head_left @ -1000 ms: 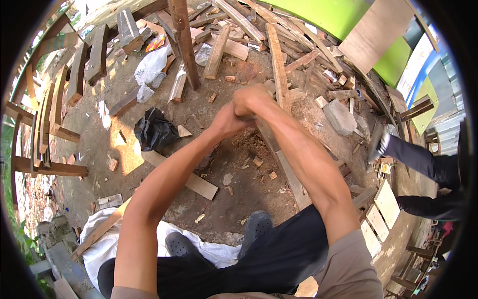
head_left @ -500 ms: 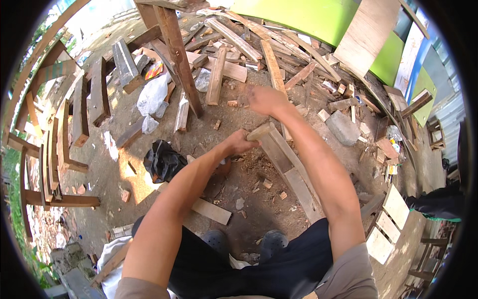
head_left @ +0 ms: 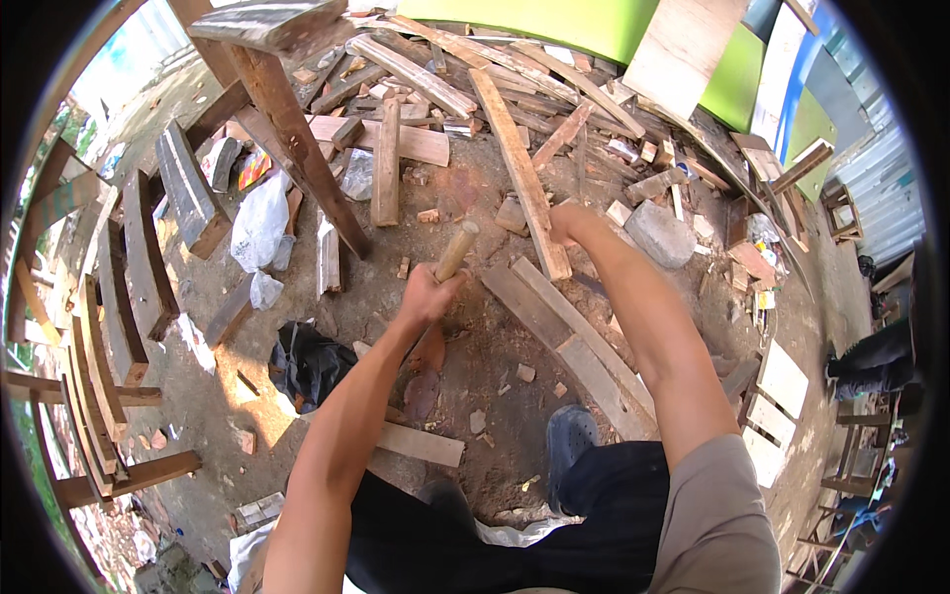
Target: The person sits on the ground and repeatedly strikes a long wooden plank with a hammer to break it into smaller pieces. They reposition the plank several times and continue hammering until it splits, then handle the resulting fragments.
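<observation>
"So, what room do I have around the hands on your feed?"

"Brown dirt ground [head_left: 495, 342], strewn with wood chips, at the middle of the frame. A crumpled black plastic bag [head_left: 309, 364] bounds it at left of centre, two long grey-brown boards lying side by side [head_left: 584, 361] slant along its right, and a flat pale wooden board [head_left: 421, 444] edges it below."

"And the grips?"

"I see the left hand [head_left: 430, 295], near the centre, with its fingers wrapped round a tan round wooden handle [head_left: 456, 250], whose upper end pokes out of the fist. The right hand [head_left: 566, 223], right of it, is at the right edge of a long yellowish-brown wooden plank [head_left: 515, 163]; its fingers are hidden, so I can't tell whether they pinch it."

"Any labels or writing?"

"I make out a red-and-yellow printed packet [head_left: 254, 166] at upper left, its print too small for me to read."

"What has changed?"

"A second ago I had both hands together; now they're well apart. The handle pointed sideways half a second ago and now tilts up."
</observation>
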The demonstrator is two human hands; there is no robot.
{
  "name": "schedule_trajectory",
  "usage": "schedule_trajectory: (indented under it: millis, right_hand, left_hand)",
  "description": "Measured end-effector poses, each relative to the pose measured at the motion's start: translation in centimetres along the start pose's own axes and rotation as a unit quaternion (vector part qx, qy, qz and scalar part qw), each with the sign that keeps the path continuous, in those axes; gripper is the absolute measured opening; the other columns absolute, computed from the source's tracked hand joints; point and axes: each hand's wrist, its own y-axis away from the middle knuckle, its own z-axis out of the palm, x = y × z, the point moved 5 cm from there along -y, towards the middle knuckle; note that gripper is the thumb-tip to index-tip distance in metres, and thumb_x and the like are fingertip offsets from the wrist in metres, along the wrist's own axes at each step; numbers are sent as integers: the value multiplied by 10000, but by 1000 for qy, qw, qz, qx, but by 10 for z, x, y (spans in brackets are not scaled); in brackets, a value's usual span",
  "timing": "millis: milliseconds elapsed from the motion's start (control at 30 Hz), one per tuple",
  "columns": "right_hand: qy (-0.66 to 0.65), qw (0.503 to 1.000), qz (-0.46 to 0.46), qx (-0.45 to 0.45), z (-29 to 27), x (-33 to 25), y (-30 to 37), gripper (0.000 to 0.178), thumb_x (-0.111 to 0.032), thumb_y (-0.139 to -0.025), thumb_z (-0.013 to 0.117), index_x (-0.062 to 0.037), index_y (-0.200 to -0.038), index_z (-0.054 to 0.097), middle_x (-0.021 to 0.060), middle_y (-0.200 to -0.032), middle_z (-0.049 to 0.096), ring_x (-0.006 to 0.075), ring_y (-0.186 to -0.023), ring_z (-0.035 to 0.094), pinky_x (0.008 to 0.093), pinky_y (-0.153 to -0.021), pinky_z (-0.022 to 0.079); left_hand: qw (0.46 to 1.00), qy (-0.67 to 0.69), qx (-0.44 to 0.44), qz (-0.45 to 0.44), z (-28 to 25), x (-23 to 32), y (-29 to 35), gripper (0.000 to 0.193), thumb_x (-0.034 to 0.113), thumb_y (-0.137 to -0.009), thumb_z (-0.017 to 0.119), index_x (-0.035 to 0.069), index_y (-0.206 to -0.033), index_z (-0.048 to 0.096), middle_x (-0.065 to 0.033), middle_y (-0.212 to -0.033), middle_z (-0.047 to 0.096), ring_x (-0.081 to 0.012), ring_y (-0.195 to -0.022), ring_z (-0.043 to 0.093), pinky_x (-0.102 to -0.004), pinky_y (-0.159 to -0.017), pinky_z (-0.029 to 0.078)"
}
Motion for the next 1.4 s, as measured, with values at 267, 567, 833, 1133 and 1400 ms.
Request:
schedule_trajectory:
  millis: [267,567,833,1133,1400]
  right_hand:
    - [-68,958,-249,126,0,-137,-107,416,-161,-798,602,26,-1169,580,266,-1079,685,414,-1020,667,493,-867,531]
    - [-527,836,-133,74,23,-280,-181,790,-456,-826,727,77,-1335,443,306,-1274,589,436,-1176,588,460,-982,484]
    - [-572,809,-136,32,27,-299,-223,421,-288,-726,763,55,-966,717,247,-1033,710,402,-980,691,471,-801,559]
    - [-684,707,-138,-115,-19,-208,-149,487,-368,-786,671,80,-977,684,181,-917,708,278,-624,679,338,-448,531]
    - [-341,907,-149,197,-87,-36,-53,636,-444,-758,698,45,-1158,620,228,-994,705,340,-822,706,422,-717,563]
  left_hand:
    - [994,-29,108,-18,-5,-5,18,318,260,-870,692,-14,-747,586,-13,-584,489,-86,-587,451,-340,-535,417]
    - [985,-34,128,-110,-14,6,21,325,278,-883,698,36,-730,543,18,-654,502,-87,-648,457,-323,-603,409]
    - [978,13,167,-123,-29,-5,0,295,240,-891,671,12,-728,576,10,-649,540,-82,-632,492,-322,-589,425]
    - [978,59,170,-103,-28,-17,9,264,186,-880,668,50,-675,571,22,-599,540,-74,-547,497,-287,-511,397]
    - [981,126,140,-52,-42,-32,-15,265,163,-840,626,46,-621,535,-4,-545,512,-107,-467,486,-297,-457,376]
